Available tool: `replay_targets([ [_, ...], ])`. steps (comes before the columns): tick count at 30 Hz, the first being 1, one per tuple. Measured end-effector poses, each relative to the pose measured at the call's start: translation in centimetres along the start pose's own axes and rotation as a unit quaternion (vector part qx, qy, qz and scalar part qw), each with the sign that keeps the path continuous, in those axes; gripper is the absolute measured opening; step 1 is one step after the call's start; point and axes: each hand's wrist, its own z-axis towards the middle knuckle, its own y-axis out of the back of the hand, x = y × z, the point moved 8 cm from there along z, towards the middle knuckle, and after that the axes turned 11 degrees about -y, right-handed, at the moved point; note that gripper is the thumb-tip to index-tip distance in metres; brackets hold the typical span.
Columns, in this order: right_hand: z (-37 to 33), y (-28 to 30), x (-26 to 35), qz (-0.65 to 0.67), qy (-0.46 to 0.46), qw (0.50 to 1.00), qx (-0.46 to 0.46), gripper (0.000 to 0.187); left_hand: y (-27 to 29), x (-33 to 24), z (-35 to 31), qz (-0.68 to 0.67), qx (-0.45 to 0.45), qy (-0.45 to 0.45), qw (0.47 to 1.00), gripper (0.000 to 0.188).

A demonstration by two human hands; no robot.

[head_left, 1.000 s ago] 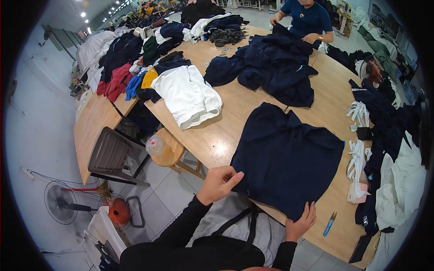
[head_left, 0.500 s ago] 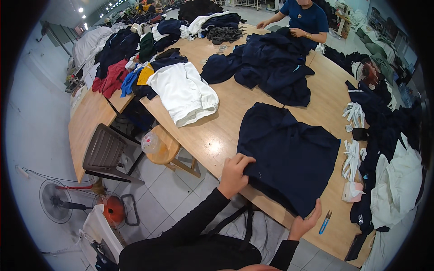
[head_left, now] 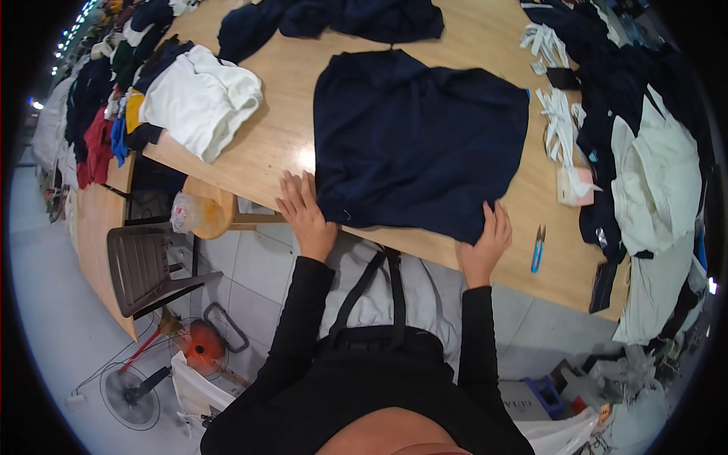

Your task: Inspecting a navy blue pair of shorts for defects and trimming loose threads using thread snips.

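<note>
A navy blue garment [head_left: 421,144] is spread nearly flat on the wooden table, its lower edge along the table's near edge. At its lower left corner lies my left hand [head_left: 308,218], fingers spread, the palm side against the cloth and tabletop. My right hand [head_left: 489,241] touches the lower right corner with its fingers stretched along the side edge. A small pale thread mark shows near the garment's bottom left. Blue-handled thread snips [head_left: 538,249] rest on the table to the right of my right hand.
White garment [head_left: 203,102] lies at left, more navy clothing [head_left: 356,17] at the far side. White strips [head_left: 559,125], a pink tissue box [head_left: 574,187] and a garment heap [head_left: 656,171] line the right. A stool [head_left: 220,205], chair [head_left: 144,265] and fans [head_left: 129,396] stand on the left.
The view has swung down and to the right. My left hand has opened from its hold on the garment's edge, and the garment's lower edge now lies flatter.
</note>
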Motion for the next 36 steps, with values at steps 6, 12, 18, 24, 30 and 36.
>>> replay_targets([
  [6, -0.4, -0.2, -0.3, -0.003, -0.003, 1.000, 0.009, 0.074, 0.2, 0.9, -0.6, -0.071, -0.030, -0.005, 0.997, 0.100],
  [12, -0.6, 0.1, -0.4, -0.007, -0.005, 1.000, 0.007, 0.074, 5.9, -2.0, -0.1, -0.430, -0.033, -0.071, 0.900, 0.089],
  [18, -0.4, -0.2, -0.3, -0.023, -0.008, 1.000, 0.010, 0.075, 7.3, -5.9, 0.3, -0.195, -0.067, -0.147, 0.967, 0.026],
  [24, -0.4, -0.2, -0.3, -0.025, -0.011, 1.000, 0.009, 0.076, 6.6, -5.6, 0.2, -0.155, -0.051, -0.124, 0.979, 0.021],
  [30, -0.5, -0.1, -0.3, -0.021, -0.011, 1.000, 0.007, 0.076, 8.4, 4.8, -3.1, -0.218, -0.150, 0.079, 0.961, 0.014],
  [36, -0.5, -0.1, -0.4, -0.030, -0.015, 0.999, 0.016, 0.076, 9.3, -1.2, -2.3, -0.147, -0.099, -0.018, 0.984, 0.018],
])
